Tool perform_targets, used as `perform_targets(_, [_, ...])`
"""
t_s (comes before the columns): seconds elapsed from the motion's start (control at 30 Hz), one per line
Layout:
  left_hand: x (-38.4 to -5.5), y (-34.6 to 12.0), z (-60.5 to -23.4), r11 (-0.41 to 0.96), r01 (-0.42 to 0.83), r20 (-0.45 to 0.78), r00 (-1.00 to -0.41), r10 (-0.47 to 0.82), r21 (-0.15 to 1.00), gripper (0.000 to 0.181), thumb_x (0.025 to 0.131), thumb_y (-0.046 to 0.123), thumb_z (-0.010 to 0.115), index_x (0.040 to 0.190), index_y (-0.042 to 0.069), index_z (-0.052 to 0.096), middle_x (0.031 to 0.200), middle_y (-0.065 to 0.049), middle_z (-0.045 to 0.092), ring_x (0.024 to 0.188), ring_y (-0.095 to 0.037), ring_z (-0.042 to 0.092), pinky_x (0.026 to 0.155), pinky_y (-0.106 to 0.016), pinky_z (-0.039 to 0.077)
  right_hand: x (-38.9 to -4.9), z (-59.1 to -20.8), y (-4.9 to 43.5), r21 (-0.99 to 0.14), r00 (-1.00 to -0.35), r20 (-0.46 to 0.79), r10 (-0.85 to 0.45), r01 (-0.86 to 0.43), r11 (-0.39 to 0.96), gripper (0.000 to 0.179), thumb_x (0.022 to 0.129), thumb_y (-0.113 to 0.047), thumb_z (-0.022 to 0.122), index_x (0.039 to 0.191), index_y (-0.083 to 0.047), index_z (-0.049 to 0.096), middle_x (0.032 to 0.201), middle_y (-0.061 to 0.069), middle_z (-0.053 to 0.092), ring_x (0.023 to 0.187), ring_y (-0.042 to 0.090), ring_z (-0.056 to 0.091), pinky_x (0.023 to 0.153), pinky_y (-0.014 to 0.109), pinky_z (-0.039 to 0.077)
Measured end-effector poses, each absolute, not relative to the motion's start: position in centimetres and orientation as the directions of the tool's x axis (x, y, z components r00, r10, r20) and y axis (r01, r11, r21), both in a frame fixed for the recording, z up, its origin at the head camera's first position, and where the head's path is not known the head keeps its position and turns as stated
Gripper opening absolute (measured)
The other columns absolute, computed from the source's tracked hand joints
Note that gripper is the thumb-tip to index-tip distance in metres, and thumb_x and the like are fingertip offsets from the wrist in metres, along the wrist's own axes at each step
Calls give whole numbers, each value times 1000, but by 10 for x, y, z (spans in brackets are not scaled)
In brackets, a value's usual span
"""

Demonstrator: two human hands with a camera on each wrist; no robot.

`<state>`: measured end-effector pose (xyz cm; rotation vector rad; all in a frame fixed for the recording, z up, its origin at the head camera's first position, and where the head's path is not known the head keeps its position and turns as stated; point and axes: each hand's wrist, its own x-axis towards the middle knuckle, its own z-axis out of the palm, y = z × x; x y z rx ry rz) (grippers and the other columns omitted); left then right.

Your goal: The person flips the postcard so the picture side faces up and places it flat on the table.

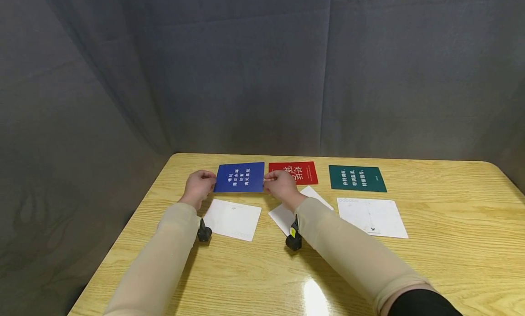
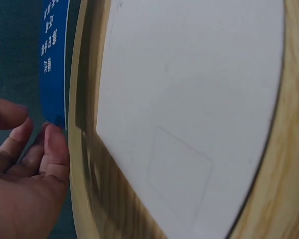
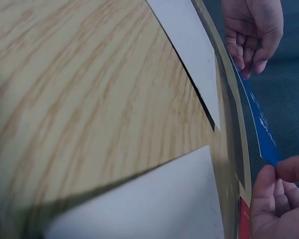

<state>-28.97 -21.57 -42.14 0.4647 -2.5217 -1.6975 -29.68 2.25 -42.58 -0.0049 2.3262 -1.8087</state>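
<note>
A blue card [image 1: 239,177] with white Chinese characters spans the gap between the two hands, raised above the table. At its left edge the left hand [image 1: 198,187] holds it with the fingertips. The right hand [image 1: 283,186] pinches the opposite edge between thumb and fingers, as the right wrist view shows. Behind the right hand lies a red card [image 1: 308,172] with white characters, partly covered by that hand. A white card [image 1: 233,219] lies below the blue one, and another white card [image 1: 313,196] sits slanted, partly hidden under the right forearm.
To the right a green card [image 1: 357,178] with white lettering lies above a white printed card [image 1: 372,217]. All rest on the wood-grain table [image 1: 254,279]. A dark grey curtain [image 1: 246,79] hangs behind the table's far edge. Each wrist wears a small black camera.
</note>
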Motion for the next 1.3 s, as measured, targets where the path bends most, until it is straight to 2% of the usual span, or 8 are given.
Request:
perform_targets(0.13, [-289, -215, -420, 367, -248, -147, -948, -281, 897, 26, 105, 9, 53, 124, -7, 60, 109, -16, 58, 89, -22, 55, 68, -28, 45, -296, -425, 22, -950, -977, -169, -131, 125, 287, 29, 97, -3, 62, 124, 5, 66, 108, 14, 68, 87, 20, 62, 73, 27, 54])
perform_targets(0.23, [-290, -215, -420, 380, -270, -174, -947, -269, 885, 31, 106, 13, 51, 129, -8, 58, 115, -19, 58, 95, -24, 55, 73, -30, 45, -295, -424, 22, -945, -971, -190, -145, 141, 293, 32, 97, -3, 61, 128, 5, 65, 116, 17, 68, 96, 23, 65, 83, 31, 56])
perform_targets(0.33, [-290, -215, -420, 398, -297, -213, -947, -241, 868, 38, 107, 15, 49, 135, -9, 55, 125, -21, 58, 105, -28, 55, 84, -35, 47, -294, -423, 21, -946, -964, -214, -160, 163, 281, 31, 99, -4, 61, 129, 6, 64, 122, 20, 67, 107, 29, 67, 93, 37, 56])
perform_targets(0.43, [-292, -215, -420, 408, -320, -250, -944, -216, 855, 43, 107, 17, 48, 141, -9, 51, 135, -24, 55, 118, -34, 54, 98, -43, 46, -293, -424, 21, -946, -958, -230, -173, 178, 270, 29, 100, -3, 61, 128, 7, 63, 123, 21, 66, 110, 31, 67, 94, 39, 56])
perform_targets(0.57, [-293, -215, -421, 405, -332, -268, -941, -207, 852, 46, 107, 18, 48, 144, -9, 48, 143, -26, 51, 129, -39, 50, 107, -49, 43, -293, -426, 21, -947, -952, -240, -191, 186, 262, 29, 100, -1, 61, 128, 7, 62, 123, 21, 65, 111, 33, 67, 94, 39, 56])
perform_targets(0.8, [-293, -214, -421, 404, -348, -284, -935, -211, 846, 48, 108, 20, 48, 148, -6, 45, 148, -25, 47, 135, -40, 46, 112, -52, 39, -292, -427, 22, -950, -945, -248, -216, 193, 245, 36, 100, -1, 59, 135, 5, 57, 121, 20, 64, 108, 34, 66, 94, 39, 56])
perform_targets(0.97, [-290, -216, -421, 403, -359, -294, -931, -216, 842, 48, 108, 21, 48, 149, -5, 44, 149, -25, 46, 136, -40, 45, 113, -53, 37, -291, -428, 21, -951, -939, -259, -226, 206, 230, 36, 100, 0, 58, 135, 4, 56, 117, 19, 62, 107, 34, 67, 94, 39, 56])
perform_targets(1.3, [-280, -216, -413, 365, -355, -314, -934, -169, 861, 51, 107, 19, 51, 150, -6, 42, 151, -26, 44, 141, -39, 42, 116, -49, 35, -287, -426, 25, -965, -933, -235, -273, 190, 181, 30, 102, 1, 57, 131, 9, 56, 126, 23, 61, 113, 34, 64, 97, 39, 54])
